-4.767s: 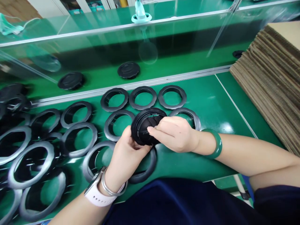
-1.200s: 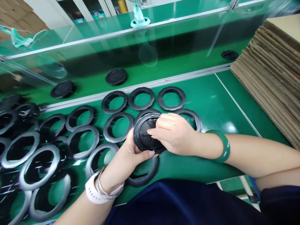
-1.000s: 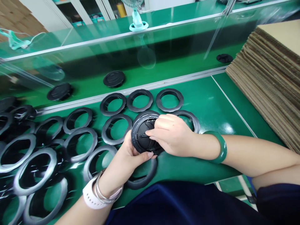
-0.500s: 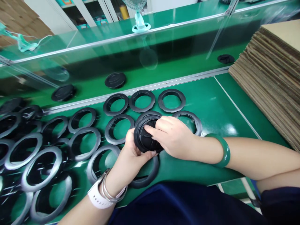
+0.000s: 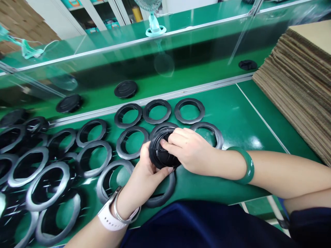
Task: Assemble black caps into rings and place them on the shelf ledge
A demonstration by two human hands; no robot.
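A black round plastic part [image 5: 165,155], a ring with a disc inside it, is held up in front of me at a tilt. My left hand [image 5: 148,165] is closed round its left and lower rim, the thumb along the bottom edge. The curled fingers of my right hand [image 5: 190,150] grip the inside of the disc from above, and they cover its right half. Just behind it lies a black ring [image 5: 154,130], partly hidden. Another black ring [image 5: 169,188] sits below my hands. A further ring [image 5: 219,136] shows beyond my right hand.
Several black rings [image 5: 48,186] crowd the left of the green table [image 5: 258,137], some stacked. Black round caps [image 5: 126,89] lie behind the metal strip [image 5: 181,93]. A tall stack of cardboard sheets [image 5: 297,82] stands at the right. A small fan [image 5: 154,27] is at the back.
The black round part has tilted and shifted slightly to the right in my hands. My right fingers have curled in a little more on the disc.
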